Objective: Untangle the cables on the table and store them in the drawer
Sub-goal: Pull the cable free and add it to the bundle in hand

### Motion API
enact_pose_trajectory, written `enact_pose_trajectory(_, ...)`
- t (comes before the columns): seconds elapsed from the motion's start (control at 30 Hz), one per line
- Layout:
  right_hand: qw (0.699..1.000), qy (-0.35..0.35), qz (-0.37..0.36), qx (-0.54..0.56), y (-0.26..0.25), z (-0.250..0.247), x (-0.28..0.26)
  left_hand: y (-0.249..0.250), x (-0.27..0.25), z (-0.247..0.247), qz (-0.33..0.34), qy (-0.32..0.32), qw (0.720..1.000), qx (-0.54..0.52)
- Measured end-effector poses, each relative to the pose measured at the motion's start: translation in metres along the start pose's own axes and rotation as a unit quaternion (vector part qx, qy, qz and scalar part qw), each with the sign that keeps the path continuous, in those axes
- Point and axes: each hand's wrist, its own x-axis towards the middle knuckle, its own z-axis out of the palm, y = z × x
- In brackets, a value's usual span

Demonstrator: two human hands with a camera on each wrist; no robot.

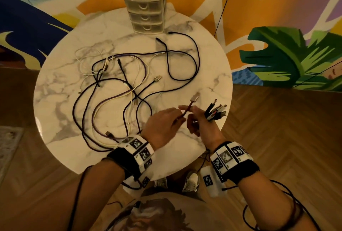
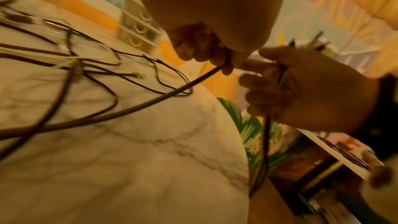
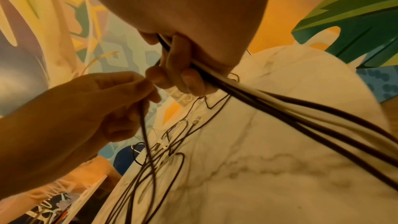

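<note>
Left hand (image 1: pixel 162 125) pinching red cable end (image 1: pixel 187 110); right hand (image 1: pixel 205 127) fingers clamped round gathered cable bundle (image 1: pixel 215 112).

The camera on my head looks steeply down on the whole round table (image 1: pixel 61 105), with the drawers (image 1: pixel 146 16) at its far edge and both my wrists low in view. My left wrist camera sits close behind my left hand (image 2: pixel 200 47), facing across the tabletop toward the drawers (image 2: pixel 137 28). My right wrist camera sits likewise behind my right hand (image 3: pixel 178 67). Each wrist view also catches the other hand.
</note>
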Motion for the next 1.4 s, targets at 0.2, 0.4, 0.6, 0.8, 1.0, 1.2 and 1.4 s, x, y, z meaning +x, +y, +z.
enact_pose_trajectory(0.2,0.998,0.069,0.005,-0.002,-0.011,-0.003,-0.008,0.011,0.005,-0.001,0.09,-0.005,0.995,0.052)
enact_pose_trajectory(0.4,0.999,0.018,-0.02,-0.036,-0.009,-0.006,-0.015,0.019,0.031,-0.02,-0.083,0.037,0.985,-0.147)
enact_pose_trajectory(0.6,1.0,0.012,0.016,-0.023,-0.012,-0.004,-0.017,0.036,0.042,-0.023,-0.118,-0.069,0.933,-0.332)
enact_pose_trajectory(0.8,0.999,0.04,0.013,-0.035,-0.009,-0.009,-0.013,0.05,0.037,-0.013,-0.063,-0.066,0.94,-0.329)
enact_pose_trajectory(1.0,0.996,0.064,0.037,-0.046,-0.009,-0.009,-0.013,0.058,0.034,-0.013,-0.056,-0.062,0.925,-0.372)
enact_pose_trajectory(1.2,0.992,0.111,-0.028,-0.044,-0.007,-0.009,-0.014,0.059,0.028,-0.013,-0.053,0.006,0.936,-0.347)
enact_pose_trajectory(1.4,0.948,0.236,0.005,0.212,-0.023,-0.022,-0.002,0.036,-0.002,0.023,-0.089,-0.298,0.936,-0.164)
